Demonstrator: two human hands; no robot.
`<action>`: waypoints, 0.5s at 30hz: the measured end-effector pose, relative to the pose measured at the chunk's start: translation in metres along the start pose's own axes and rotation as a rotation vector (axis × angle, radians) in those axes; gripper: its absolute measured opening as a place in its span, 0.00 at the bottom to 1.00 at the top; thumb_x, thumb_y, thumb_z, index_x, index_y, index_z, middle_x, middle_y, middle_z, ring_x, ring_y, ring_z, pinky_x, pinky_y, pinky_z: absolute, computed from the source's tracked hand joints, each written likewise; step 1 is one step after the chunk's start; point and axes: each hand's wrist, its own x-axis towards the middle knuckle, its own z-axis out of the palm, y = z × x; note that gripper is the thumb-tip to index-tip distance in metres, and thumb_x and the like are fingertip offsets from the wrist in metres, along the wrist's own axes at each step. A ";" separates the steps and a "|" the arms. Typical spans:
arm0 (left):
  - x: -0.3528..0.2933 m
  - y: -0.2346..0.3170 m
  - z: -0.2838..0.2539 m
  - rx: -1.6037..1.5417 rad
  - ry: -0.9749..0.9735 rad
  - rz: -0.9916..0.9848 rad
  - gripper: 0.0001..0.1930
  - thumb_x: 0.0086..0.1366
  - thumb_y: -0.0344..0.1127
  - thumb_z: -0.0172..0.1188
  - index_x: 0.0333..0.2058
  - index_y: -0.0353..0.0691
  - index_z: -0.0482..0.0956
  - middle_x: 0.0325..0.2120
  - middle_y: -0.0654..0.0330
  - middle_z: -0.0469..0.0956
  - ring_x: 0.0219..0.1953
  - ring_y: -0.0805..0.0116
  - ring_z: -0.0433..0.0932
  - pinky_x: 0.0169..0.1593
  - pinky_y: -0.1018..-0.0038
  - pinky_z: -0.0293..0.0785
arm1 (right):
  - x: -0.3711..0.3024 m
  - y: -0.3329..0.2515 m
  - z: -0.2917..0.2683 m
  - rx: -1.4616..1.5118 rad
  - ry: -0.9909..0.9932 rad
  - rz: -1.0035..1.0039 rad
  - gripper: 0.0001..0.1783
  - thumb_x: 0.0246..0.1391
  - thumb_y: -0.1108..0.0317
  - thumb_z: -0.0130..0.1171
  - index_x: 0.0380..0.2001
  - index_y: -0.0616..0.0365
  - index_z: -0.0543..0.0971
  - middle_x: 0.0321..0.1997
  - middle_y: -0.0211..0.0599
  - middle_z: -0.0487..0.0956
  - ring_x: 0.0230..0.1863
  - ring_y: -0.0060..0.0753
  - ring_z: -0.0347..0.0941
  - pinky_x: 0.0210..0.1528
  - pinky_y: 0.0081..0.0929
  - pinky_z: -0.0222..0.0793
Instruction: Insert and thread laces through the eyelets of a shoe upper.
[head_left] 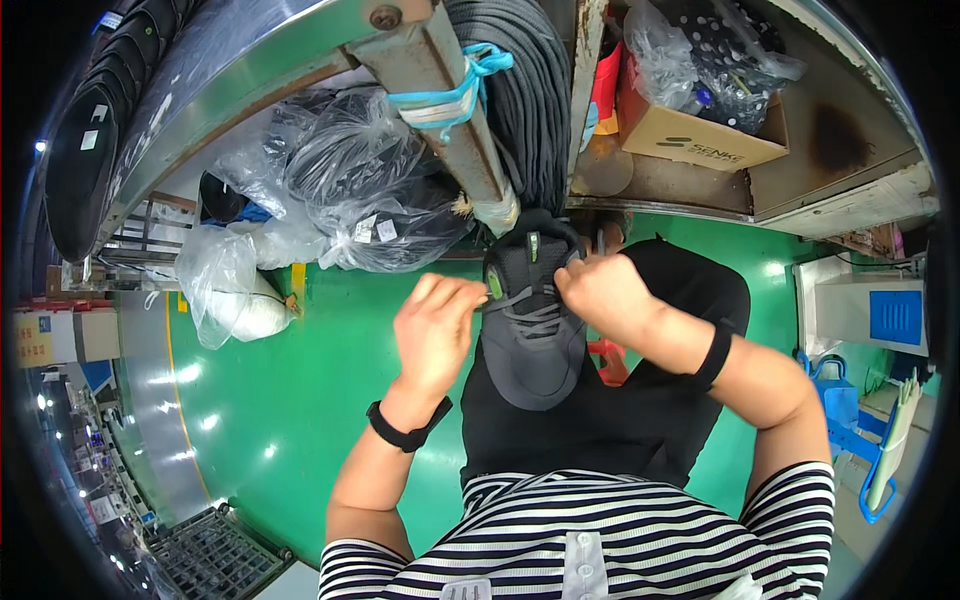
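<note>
A dark grey lace-up sneaker (535,365) rests on my black-trousered lap, toe toward me. Its grey shoelace (535,318) crosses the tongue in several rows, and a small green patch shows beside the collar. To the left of the shoe, my left hand (435,330) is closed in a pinch, with a strand of lace running to its fingertips. My right hand (605,295) is closed at the right edge of the eyelets, fingertips against the upper. Whatever lies between those right fingers is hidden.
A metal frame post (440,110) with a blue tie stands just beyond the shoe, beside a hanging bundle of dark cords (525,100). Clear plastic bags (350,180) fill the far left. A cardboard box (700,140) sits on a metal shelf at the far right. The floor (270,400) is green.
</note>
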 end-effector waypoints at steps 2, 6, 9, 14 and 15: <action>0.004 0.003 -0.002 0.156 -0.068 0.034 0.07 0.50 0.28 0.67 0.29 0.41 0.80 0.30 0.63 0.74 0.32 0.60 0.74 0.34 0.67 0.72 | -0.002 0.016 -0.005 0.029 -0.047 -0.031 0.06 0.42 0.69 0.58 0.27 0.55 0.74 0.24 0.33 0.75 0.23 0.35 0.77 0.23 0.30 0.71; 0.008 0.000 0.004 0.395 -0.188 0.173 0.05 0.50 0.30 0.64 0.23 0.40 0.76 0.29 0.62 0.71 0.35 0.63 0.71 0.38 0.67 0.64 | 0.001 0.031 -0.019 0.090 0.023 0.042 0.11 0.42 0.66 0.61 0.31 0.53 0.73 0.33 0.33 0.69 0.23 0.35 0.75 0.22 0.33 0.71; 0.018 0.008 0.006 0.482 -0.248 0.267 0.04 0.47 0.30 0.61 0.21 0.40 0.74 0.27 0.61 0.69 0.34 0.64 0.70 0.38 0.67 0.62 | 0.013 0.049 -0.015 0.305 -0.061 -0.268 0.14 0.37 0.68 0.65 0.31 0.55 0.74 0.33 0.34 0.69 0.32 0.35 0.76 0.28 0.35 0.73; 0.033 0.016 0.014 0.510 -0.333 0.406 0.04 0.47 0.29 0.59 0.20 0.39 0.73 0.25 0.59 0.68 0.33 0.62 0.71 0.36 0.67 0.62 | 0.032 0.059 -0.011 0.365 -0.194 -0.384 0.13 0.38 0.66 0.67 0.28 0.55 0.75 0.32 0.32 0.73 0.33 0.41 0.77 0.30 0.37 0.73; 0.037 0.016 0.015 0.516 -0.365 0.424 0.04 0.47 0.29 0.59 0.20 0.39 0.73 0.25 0.59 0.67 0.33 0.62 0.71 0.36 0.67 0.63 | 0.035 0.061 -0.008 0.410 -0.204 -0.396 0.15 0.36 0.64 0.68 0.26 0.56 0.74 0.31 0.33 0.72 0.31 0.42 0.76 0.29 0.38 0.72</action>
